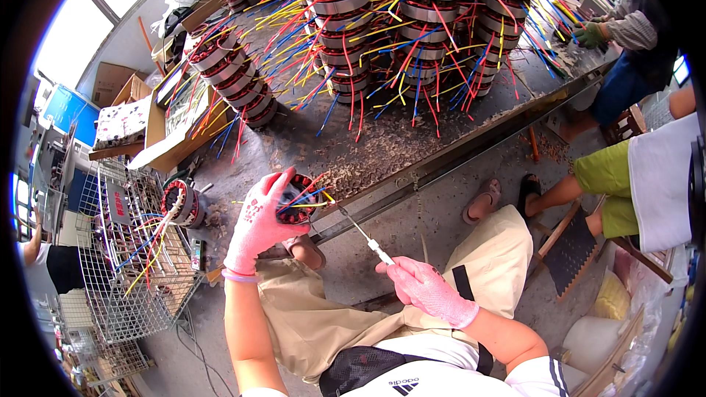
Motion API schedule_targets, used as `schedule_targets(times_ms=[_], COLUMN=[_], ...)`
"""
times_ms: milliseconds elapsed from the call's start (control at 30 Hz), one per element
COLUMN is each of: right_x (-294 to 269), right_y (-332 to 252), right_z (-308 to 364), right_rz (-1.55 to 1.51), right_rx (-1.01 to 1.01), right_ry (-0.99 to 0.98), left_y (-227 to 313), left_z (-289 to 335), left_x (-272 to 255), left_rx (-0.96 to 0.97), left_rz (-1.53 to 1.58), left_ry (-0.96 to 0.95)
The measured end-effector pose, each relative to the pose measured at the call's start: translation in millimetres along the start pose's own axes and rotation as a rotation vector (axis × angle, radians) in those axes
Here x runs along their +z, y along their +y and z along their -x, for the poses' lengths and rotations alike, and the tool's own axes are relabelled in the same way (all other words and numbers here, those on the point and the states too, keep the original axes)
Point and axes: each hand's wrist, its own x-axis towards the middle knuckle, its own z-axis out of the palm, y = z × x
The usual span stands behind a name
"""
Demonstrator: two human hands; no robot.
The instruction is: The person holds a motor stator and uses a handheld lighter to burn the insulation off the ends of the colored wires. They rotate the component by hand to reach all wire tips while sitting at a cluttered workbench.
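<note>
At the near edge of the dark, debris-strewn metal table (294, 141), the pink-gloved left hand (257, 222) hides the left side of a ring-shaped, red-wound stator (299, 208); whether the slim, white-handled metal tool (376, 248) touches its wires is too small to tell. Toward the far edge, tall silver-and-red stator stacks (429, 13) are cut off above.

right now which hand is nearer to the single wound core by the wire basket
Left. The left hand, holding a second core, is just right of the single wound core; the right hand, holding a white-handled tool, is farther right.
</note>
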Motion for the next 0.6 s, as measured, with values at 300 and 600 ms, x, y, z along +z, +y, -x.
schedule_targets(times_ms=[300,600], right_x=[-1.6,0.2], right_y=[-0.4,-1.8], right_z=[0.2,-0.8], right_rz=[0.039,0.035], right_rx=[-0.002,0.006], right_ry=[0.011,-0.001], left_y=[-0.2,-1.1], left_z=[0.4,0.7], left_x=[-1.3,-0.5], left_rx=[0.005,0.020], left_rz=[0.004,-0.004], left_ry=[-0.008,-0.002])
